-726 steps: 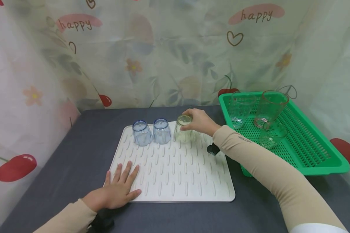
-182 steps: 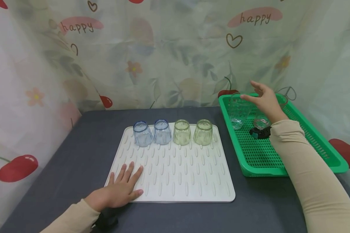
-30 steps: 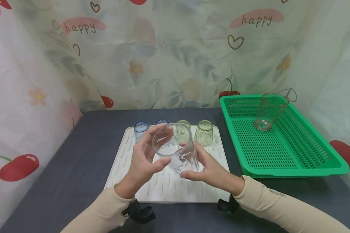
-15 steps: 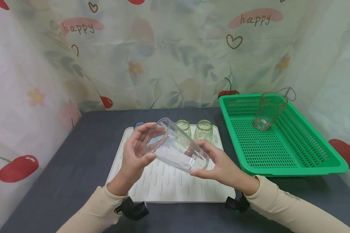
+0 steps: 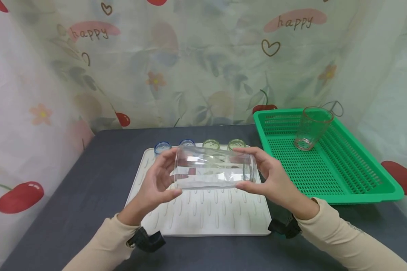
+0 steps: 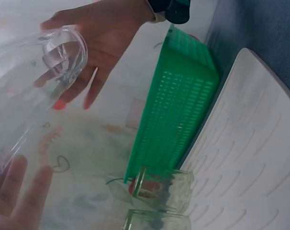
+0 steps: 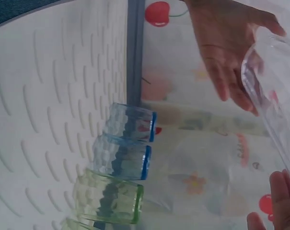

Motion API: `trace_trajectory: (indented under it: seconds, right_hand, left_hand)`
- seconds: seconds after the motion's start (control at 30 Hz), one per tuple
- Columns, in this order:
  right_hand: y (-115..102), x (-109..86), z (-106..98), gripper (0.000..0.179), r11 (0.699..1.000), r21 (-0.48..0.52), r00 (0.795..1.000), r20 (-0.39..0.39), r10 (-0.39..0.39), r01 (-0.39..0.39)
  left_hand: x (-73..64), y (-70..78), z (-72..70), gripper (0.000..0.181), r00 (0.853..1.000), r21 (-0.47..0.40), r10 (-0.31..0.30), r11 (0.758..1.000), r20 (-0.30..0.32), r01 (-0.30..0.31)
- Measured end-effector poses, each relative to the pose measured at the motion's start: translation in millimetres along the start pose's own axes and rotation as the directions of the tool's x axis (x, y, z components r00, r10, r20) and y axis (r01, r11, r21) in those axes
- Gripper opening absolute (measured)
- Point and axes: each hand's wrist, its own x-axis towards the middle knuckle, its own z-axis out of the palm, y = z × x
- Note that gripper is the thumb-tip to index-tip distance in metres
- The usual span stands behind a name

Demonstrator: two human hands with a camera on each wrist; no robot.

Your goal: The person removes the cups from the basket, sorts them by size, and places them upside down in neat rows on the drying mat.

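Note:
A tall clear drinking glass lies level in the air above the white ridged mat, mouth to the left and thick base to the right. My left hand holds it around the mouth end, thumb below and fingers at the far side. At the base end my right hand grips it between thumb and fingers. The left wrist view shows the right hand behind the glass base. Across from it, in the right wrist view, is the left hand by the rim.
Two blue glasses and two green glasses stand in a row along the mat's back edge, partly hidden by the held glass. A green basket on the right holds one tall pink-rimmed glass. A patterned curtain hangs behind.
Over the last second the clear glass has turned from tilted, mouth towards me, to level and sideways. My right hand moved right. Earlier, the clear glass stood in the basket and my left hand lay on the mat.

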Motion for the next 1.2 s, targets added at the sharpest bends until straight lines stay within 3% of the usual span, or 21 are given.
trace_trajectory:
  seconds: [0.17,0.27,0.33,0.4,0.5,0.63,0.77,0.87,0.93,1.0,1.07,1.2]
  right_hand:
    - [-7,5.6,-3,0.067,1.0,0.023,0.999,-0.047,-0.016,0.017]
    - [-11,8.4,-4,0.07,0.999,0.024,0.997,-0.069,-0.025,0.027]
    - [-13,9.6,-4,0.071,1.0,0.007,0.997,-0.07,-0.023,0.024]
    - [-14,10.4,-3,0.072,1.0,-0.009,0.998,-0.063,-0.011,0.01]
    - [-14,11.7,-1,0.072,0.999,-0.032,0.998,-0.056,0.014,-0.016]
    - [-12,14.5,4,0.073,0.998,-0.031,0.997,-0.05,0.057,-0.058]
    - [-10,18.8,11,0.073,0.994,-0.055,0.994,-0.055,0.093,-0.096]
    - [-10,21.8,19,0.072,0.991,-0.075,0.992,-0.064,0.108,-0.113]
    - [-10,23.7,24,0.072,0.99,-0.073,0.991,-0.065,0.112,-0.117]
    - [-9,25.5,29,0.072,0.99,-0.066,0.991,-0.06,0.117,-0.121]
    - [-9,27.4,34,0.072,0.99,-0.067,0.991,-0.059,0.118,-0.122]
    - [-4,31.6,46,0.074,0.99,-0.061,0.991,-0.054,0.122,-0.125]
  left_hand:
    - [-2.8,-1.7,-1.0,0.081,0.997,0.069,-0.075,0.995,0.034,0.072]
    - [-3.6,-2.1,-1.7,0.087,0.993,0.166,-0.1,0.982,0.064,0.088]
    - [-4.7,-1.0,-2.6,0.093,0.99,0.257,-0.115,0.962,0.079,0.091]
    - [-6.4,1.6,-3.8,0.098,0.987,0.366,-0.14,0.925,0.083,0.1]
    - [-8.9,7.3,-5.1,0.105,0.976,0.536,-0.207,0.832,0.062,0.142]
    - [-12.3,14.7,-6.8,0.108,0.948,0.736,-0.316,0.646,0.021,0.199]
    - [-15.5,18.4,-10.0,0.113,0.934,0.884,-0.356,0.442,0.017,0.152]
    - [-19.2,18.4,-13.8,0.116,0.939,0.952,-0.343,0.294,0.02,0.087]
    - [-23.0,17.7,-16.8,0.116,0.94,0.975,-0.342,0.212,0.007,0.07]
    - [-27.3,16.6,-20.0,0.116,0.937,0.985,-0.35,0.16,-0.009,0.069]
    - [-31.8,15.6,-23.3,0.114,0.927,0.988,-0.372,0.126,-0.038,0.091]
    - [-41.2,12.3,-30.8,0.105,0.908,0.984,-0.409,0.1,-0.092,0.145]
